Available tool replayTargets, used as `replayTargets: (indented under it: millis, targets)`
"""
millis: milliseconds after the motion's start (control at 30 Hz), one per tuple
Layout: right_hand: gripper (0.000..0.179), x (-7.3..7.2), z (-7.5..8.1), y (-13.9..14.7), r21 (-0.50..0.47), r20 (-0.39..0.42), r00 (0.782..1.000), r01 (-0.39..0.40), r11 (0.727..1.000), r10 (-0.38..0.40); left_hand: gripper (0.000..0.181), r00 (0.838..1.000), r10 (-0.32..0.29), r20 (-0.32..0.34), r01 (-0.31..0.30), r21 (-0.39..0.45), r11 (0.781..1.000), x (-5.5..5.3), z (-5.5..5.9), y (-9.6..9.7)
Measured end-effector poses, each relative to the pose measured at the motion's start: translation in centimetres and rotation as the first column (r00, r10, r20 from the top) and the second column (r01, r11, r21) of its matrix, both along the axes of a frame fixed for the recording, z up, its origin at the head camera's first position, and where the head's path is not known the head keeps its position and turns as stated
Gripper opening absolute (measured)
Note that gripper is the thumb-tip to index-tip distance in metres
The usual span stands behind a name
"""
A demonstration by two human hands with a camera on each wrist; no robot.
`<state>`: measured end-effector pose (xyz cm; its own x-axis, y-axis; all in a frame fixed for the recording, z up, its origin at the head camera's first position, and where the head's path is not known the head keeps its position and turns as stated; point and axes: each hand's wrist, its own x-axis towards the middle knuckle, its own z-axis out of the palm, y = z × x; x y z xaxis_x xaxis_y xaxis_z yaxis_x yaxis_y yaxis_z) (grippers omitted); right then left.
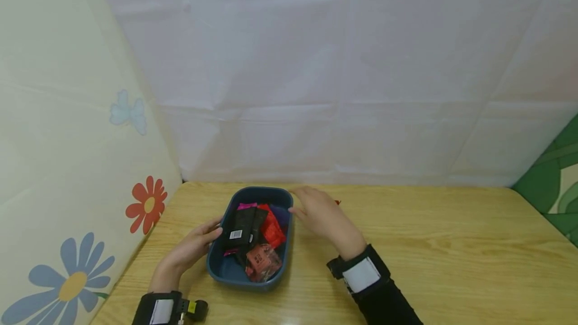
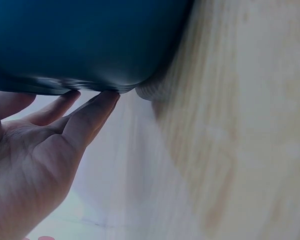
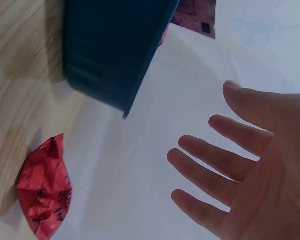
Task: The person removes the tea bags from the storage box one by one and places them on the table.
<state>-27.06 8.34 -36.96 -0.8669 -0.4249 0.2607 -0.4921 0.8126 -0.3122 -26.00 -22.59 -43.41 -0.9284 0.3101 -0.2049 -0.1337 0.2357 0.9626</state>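
Observation:
A dark blue rectangular plastic bin stands on the table, holding several small wrapped packets: a black packet with a white label, a red packet and a pinkish clear-edged packet. Fingertips of my left hand touch the bin's left side, fingers fairly straight; the left wrist view shows them against its wall. My right hand hovers by the far right corner with spread fingers, and in the right wrist view it is apart from the bin. Behind this hand, a red crinkled packet lies on the table.
The wooden table meets a white sheet at its back edge. A cream panel with printed flowers borders the left, and a green patterned panel shows at the right.

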Motion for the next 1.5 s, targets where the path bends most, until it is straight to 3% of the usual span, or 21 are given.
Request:
replayTargets:
  millis: [233, 400, 533, 667, 767, 967, 1167, 1333, 1500]
  targets:
    - [0.047, 1.5, 0.4, -2.2, 0.111, -0.114, 0.988, -0.088, 0.990, 0.101, 0.061, 1.000, -0.017, -0.010, 0.017, -0.002, 1.000, 0.0, -0.1, 0.0]
    - [0.043, 2.6, -0.4, -4.2, 0.225, -0.219, 0.947, -0.185, 0.957, 0.235, 0.061, 1.000, -0.023, -0.005, 0.023, -0.004, 1.000, -0.1, -0.1, 0.1]
    - [0.046, 3.3, -1.3, -5.5, 0.296, -0.210, 0.932, -0.228, 0.928, 0.296, 0.061, 1.000, -0.015, 0.001, 0.015, -0.010, 1.000, 0.0, 0.0, 0.1]
    - [0.053, 3.8, -2.1, -6.1, 0.314, -0.135, 0.953, -0.218, 0.924, 0.271, 0.061, 1.000, -0.026, 0.001, 0.026, -0.009, 1.000, 0.1, -0.1, 0.0]
    - [0.053, 3.9, -2.5, -6.3, 0.317, -0.150, 0.956, -0.195, 0.928, 0.252, 0.061, 1.000, -0.027, -0.002, 0.027, -0.008, 1.000, 0.1, -0.1, 0.0]
    - [0.047, 3.4, -3.1, -6.4, 0.317, -0.286, 0.926, -0.151, 0.936, 0.246, 0.061, 0.999, -0.032, -0.015, 0.032, -0.008, 0.999, 0.0, -0.1, 0.0]
    - [0.043, 3.0, -3.4, -6.3, 0.317, -0.288, 0.930, -0.134, 0.939, 0.230, 0.060, 0.997, -0.059, -0.045, 0.059, 0.004, 0.998, 0.1, -0.1, 0.0]
    - [0.036, 2.9, -3.4, -6.4, 0.338, -0.332, 0.913, -0.121, 0.933, 0.239, 0.060, 0.999, -0.040, -0.035, 0.040, 0.006, 0.999, 0.1, -0.2, 0.1]
    - [0.029, 2.7, -3.1, -6.5, 0.319, -0.375, 0.897, -0.112, 0.941, 0.234, 0.060, 0.997, -0.058, -0.044, 0.059, 0.016, 0.998, 0.0, -0.3, -0.1]
